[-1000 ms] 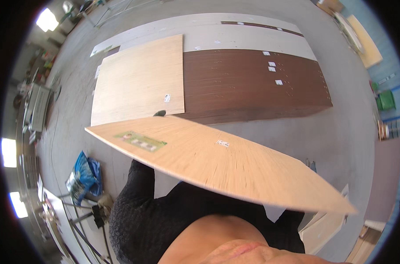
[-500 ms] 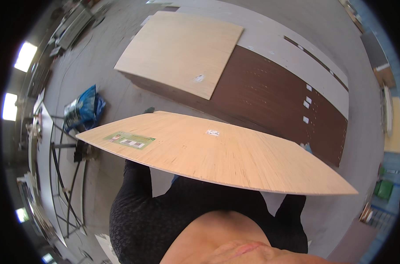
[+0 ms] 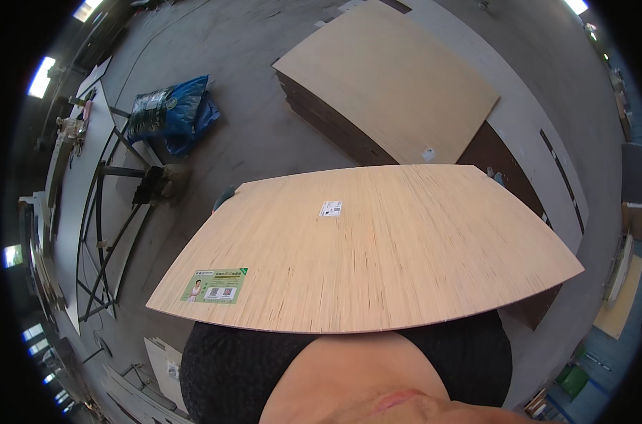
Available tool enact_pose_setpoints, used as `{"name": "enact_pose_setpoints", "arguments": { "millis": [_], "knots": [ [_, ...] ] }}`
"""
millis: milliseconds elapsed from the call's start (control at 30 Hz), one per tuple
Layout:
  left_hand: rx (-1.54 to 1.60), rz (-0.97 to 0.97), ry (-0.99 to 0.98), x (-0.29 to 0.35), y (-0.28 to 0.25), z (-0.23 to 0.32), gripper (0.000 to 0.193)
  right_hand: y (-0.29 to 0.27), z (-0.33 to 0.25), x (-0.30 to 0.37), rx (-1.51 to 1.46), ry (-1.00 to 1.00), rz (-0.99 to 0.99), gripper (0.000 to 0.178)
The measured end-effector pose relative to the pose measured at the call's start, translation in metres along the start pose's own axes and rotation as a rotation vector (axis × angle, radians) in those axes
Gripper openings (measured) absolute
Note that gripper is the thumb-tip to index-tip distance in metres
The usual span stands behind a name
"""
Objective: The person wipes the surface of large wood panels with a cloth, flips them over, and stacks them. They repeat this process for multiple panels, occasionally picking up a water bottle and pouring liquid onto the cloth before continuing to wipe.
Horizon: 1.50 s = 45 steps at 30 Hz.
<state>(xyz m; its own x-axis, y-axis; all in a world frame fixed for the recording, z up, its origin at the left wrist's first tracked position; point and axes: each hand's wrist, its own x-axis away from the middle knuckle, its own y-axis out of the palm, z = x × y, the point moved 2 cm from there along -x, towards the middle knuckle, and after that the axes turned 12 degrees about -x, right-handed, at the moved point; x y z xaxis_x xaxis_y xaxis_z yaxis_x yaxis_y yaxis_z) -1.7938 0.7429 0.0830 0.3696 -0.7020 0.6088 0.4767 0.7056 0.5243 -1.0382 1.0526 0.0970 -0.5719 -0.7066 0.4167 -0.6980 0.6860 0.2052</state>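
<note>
A pale plywood board (image 3: 377,247) spans the space in front of my body, its near edge close to my torso. It bears a green label (image 3: 215,286) near its left corner and a small white sticker (image 3: 331,208) towards the far middle. At its far left edge, part of my gloved left hand (image 3: 224,198) shows, gripping the board. My right hand (image 3: 496,177), also gloved, holds the far right edge, with only its fingertips visible. The board hides most of both hands and my forearms.
Ahead to the right stands a stack of brown panels (image 3: 328,131) with a plywood sheet (image 3: 399,78) on top. To the left are a blue bag (image 3: 171,109) on the floor and a long table (image 3: 73,212) on dark metal legs. A green container (image 3: 573,380) sits at the far right.
My view has turned left, so the panel stack now lies farther right. The board's face shows more fully, and its near edge is closer to my torso. Both hands keep hold.
</note>
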Motion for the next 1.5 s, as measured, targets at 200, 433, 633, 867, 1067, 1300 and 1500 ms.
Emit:
{"name": "enact_pose_setpoints", "arguments": {
  "millis": [200, 433, 633, 867, 1067, 1300, 1500],
  "knots": [
    [0.030, 0.058, 0.069, -0.049, -0.049, 0.098, 0.054, 0.169, 0.073, 0.037, 0.038, 0.039, -0.110, 0.072],
    [0.008, 0.114, 0.106, -0.139, -0.081, 0.237, 0.053, 0.404, 0.158, 0.071, 0.054, 0.062, -0.244, 0.074],
    [0.004, 0.146, 0.140, -0.208, -0.103, 0.368, 0.053, 0.661, 0.212, 0.136, 0.029, 0.076, -0.470, 0.076],
    [-0.015, 0.057, 0.164, -0.327, -0.128, 0.513, 0.053, 0.941, 0.244, 0.229, -0.096, 0.004, -0.727, 0.078],
    [-0.074, -0.090, 0.131, -0.438, -0.123, 0.642, 0.053, 1.086, 0.249, 0.300, -0.211, -0.083, -0.827, 0.081],
    [-0.207, -0.268, 0.093, -0.584, -0.036, 0.810, 0.053, 1.151, 0.233, 0.405, -0.615, -0.106, -0.978, 0.083],
    [-0.363, -0.208, 0.300, -0.785, 0.067, 0.947, 0.051, 1.283, 0.298, 0.262, -0.512, 0.192, -0.920, 0.062]
  ]
}}
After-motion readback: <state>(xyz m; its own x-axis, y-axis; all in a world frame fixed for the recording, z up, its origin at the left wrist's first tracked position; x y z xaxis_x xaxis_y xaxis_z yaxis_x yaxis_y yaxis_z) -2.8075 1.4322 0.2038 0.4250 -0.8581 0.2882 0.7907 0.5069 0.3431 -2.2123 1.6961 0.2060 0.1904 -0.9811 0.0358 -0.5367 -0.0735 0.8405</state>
